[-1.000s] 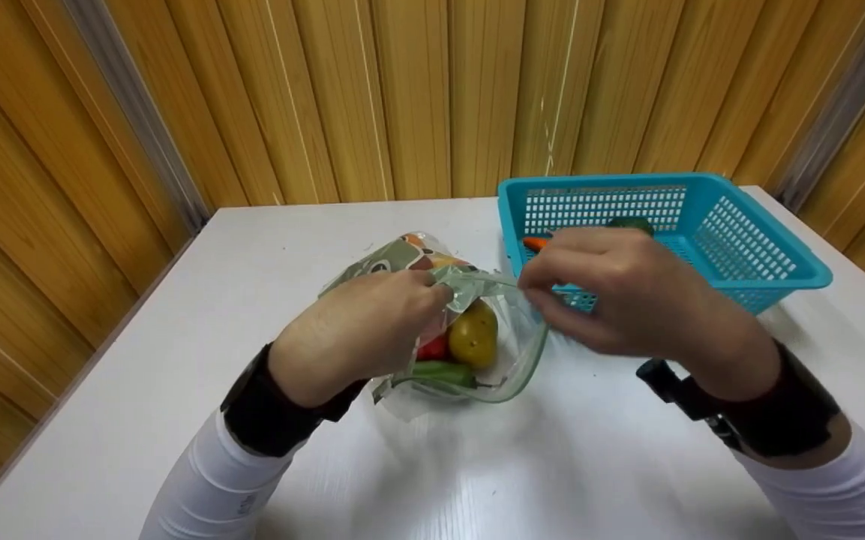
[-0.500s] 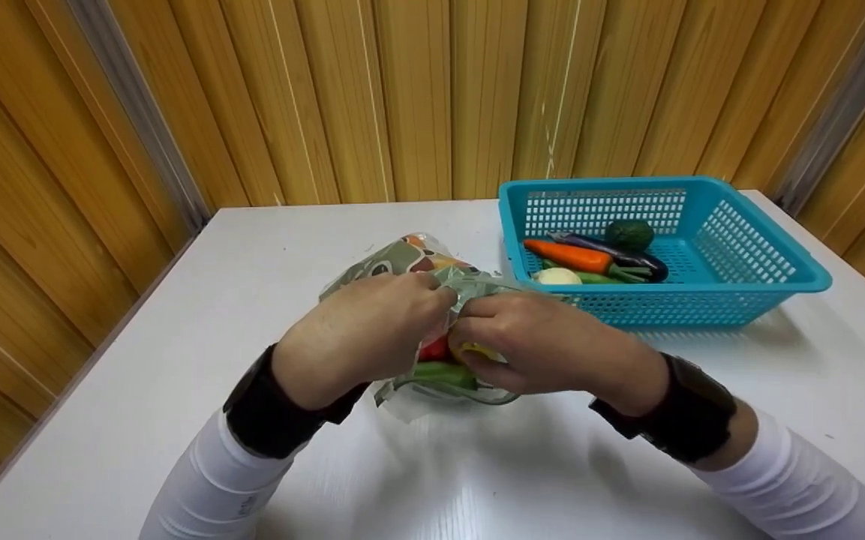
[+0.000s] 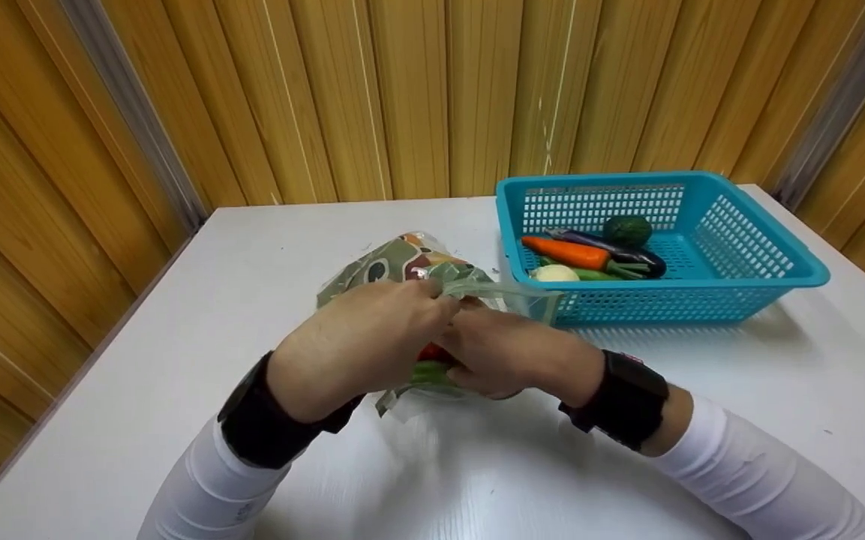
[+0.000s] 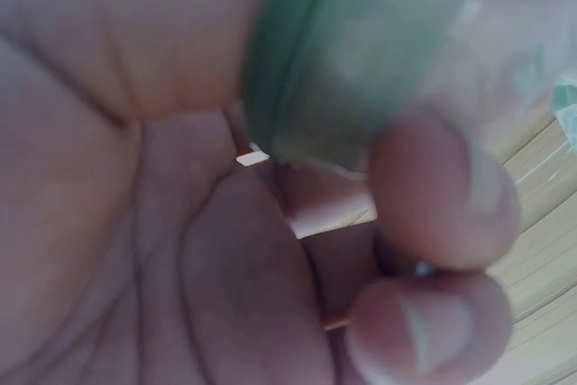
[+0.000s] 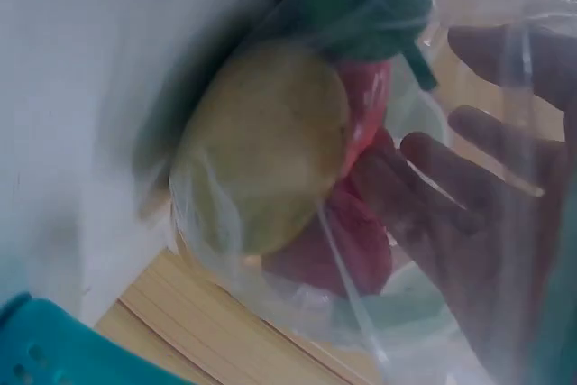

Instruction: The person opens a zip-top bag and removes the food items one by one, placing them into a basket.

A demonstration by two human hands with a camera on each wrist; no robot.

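Observation:
A clear plastic bag with a green edge and a printed front (image 3: 394,259) lies on the white table. My left hand (image 3: 361,341) pinches its rim; the left wrist view shows the green edge (image 4: 315,69) between thumb and fingers. My right hand (image 3: 511,349) reaches into the bag's mouth. In the right wrist view, through the plastic, its fingers (image 5: 460,169) are spread and loosely bent, with fingertips at a glossy red vegetable (image 5: 334,241). Beside that are a yellow potato-like oval (image 5: 261,146) and a green pepper (image 5: 365,6) with a stem.
A blue-green plastic basket (image 3: 665,285) stands at the back right. Inside it are a carrot (image 3: 563,253), an eggplant (image 3: 646,259), a dark green avocado-like item (image 3: 627,231) and a whitish round item (image 3: 554,274). A wood-panelled wall (image 3: 477,97) borders the table's back.
My right hand has left the bag's right rim and moved left and down into its mouth, uncovering the basket's contents. The left hand stays on the rim.

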